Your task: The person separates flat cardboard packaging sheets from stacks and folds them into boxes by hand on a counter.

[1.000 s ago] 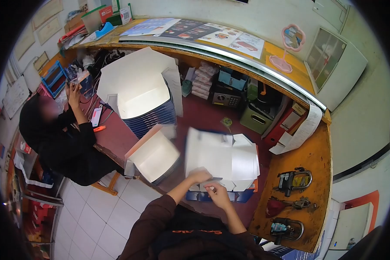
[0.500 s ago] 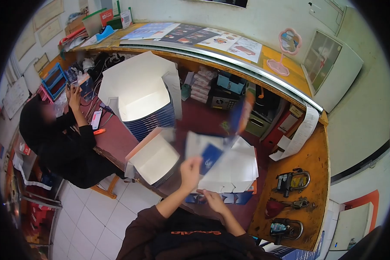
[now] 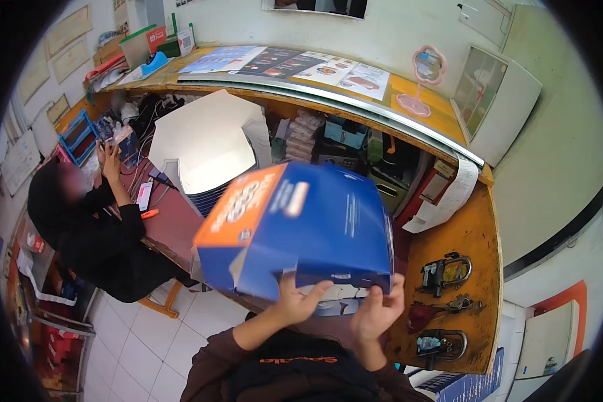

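Observation:
A blue and orange cardboard box (image 3: 321, 221), partly folded, is tilted in front of me with its printed outside facing up. My left hand (image 3: 296, 303) grips its near edge, thumb stretched along a blue flap. At the near right corner, my right hand (image 3: 380, 309) pinches the cardboard between thumb and fingers. White flap edges show beneath the box between my hands. The box hides most of what lies on the desk below it. Behind it to the left stands a tall stack of nested boxes (image 3: 208, 144) with white insides.
At left, a person in black (image 3: 87, 228) sits at the dark red desk (image 3: 171, 231) near a phone (image 3: 145, 195). Padlocks (image 3: 447, 273) lie on the wooden counter at right. A paper strip (image 3: 449, 194) hangs over its edge. A pink mirror (image 3: 427, 74) stands on the back counter.
The cardboard, blurred and upright before, is now spread with its blue and orange outside up, covering the smaller box and white sheets. My right hand has moved right and taken its corner.

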